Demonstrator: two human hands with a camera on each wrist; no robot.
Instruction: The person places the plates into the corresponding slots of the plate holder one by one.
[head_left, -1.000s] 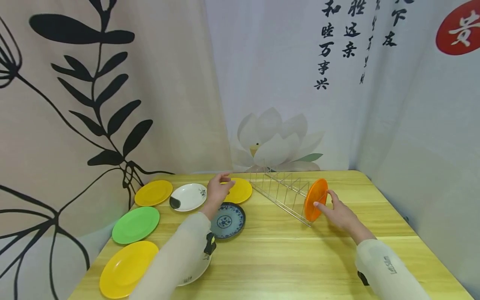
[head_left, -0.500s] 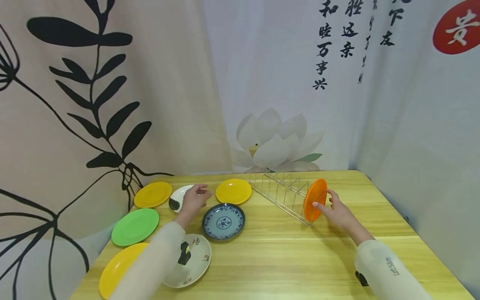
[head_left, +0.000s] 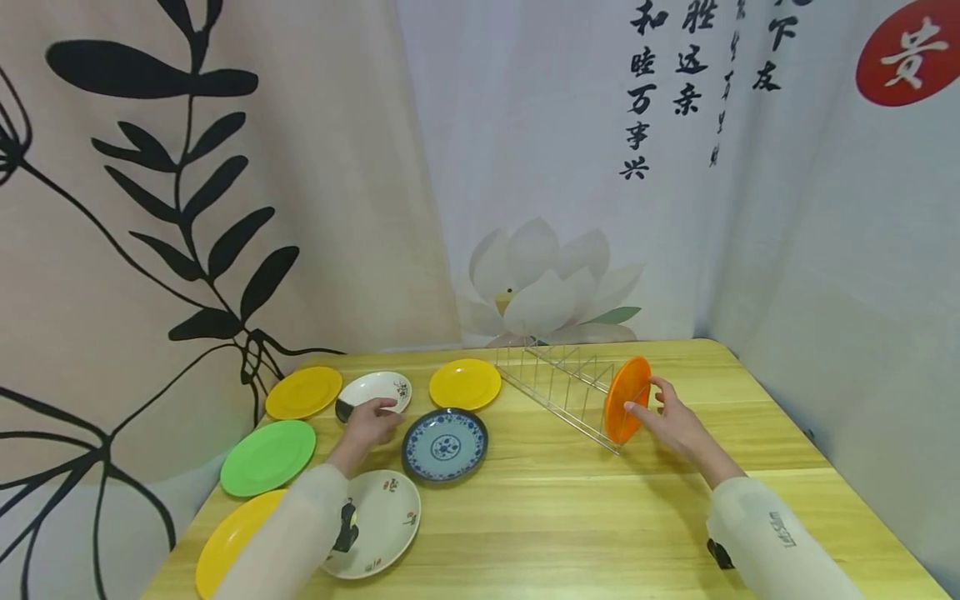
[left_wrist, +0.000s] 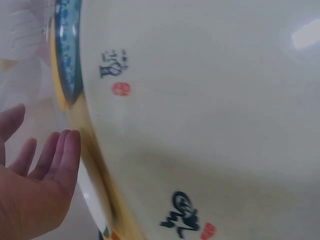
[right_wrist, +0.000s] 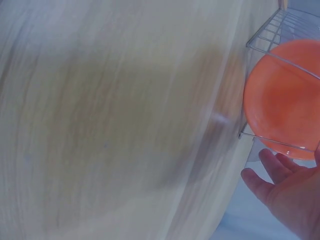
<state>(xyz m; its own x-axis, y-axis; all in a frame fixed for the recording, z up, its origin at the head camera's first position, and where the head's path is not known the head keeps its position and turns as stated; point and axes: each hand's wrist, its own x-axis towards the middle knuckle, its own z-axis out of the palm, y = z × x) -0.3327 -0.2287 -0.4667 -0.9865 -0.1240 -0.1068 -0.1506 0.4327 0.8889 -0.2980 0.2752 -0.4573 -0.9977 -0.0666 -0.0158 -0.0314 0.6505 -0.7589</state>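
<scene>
My left hand [head_left: 369,425] hovers with loosely bent fingers, holding nothing, over the near rim of a small white plate [head_left: 382,385] with a black patch. In the left wrist view its fingers [left_wrist: 72,155] lie beside a large white plate [left_wrist: 200,100] with printed marks. At the right, an orange plate [head_left: 626,400] stands upright in the end of a wire rack [head_left: 558,407]. My right hand [head_left: 671,417] is at its edge, the thumb overlapping its face. In the right wrist view the fingers [right_wrist: 260,185] spread just beside the orange plate's rim.
A blue patterned plate [head_left: 446,446] lies mid-table, with a yellow plate [head_left: 467,383] behind it. Along the left edge lie another yellow plate [head_left: 303,392], a green plate [head_left: 268,457] and a larger yellow plate [head_left: 228,537]. Curtains [head_left: 360,183] hang behind the wooden table [head_left: 525,533].
My left hand has moved left and nearer, away from the back yellow plate, down to the small white plate. The right hand has stayed at the orange plate.
</scene>
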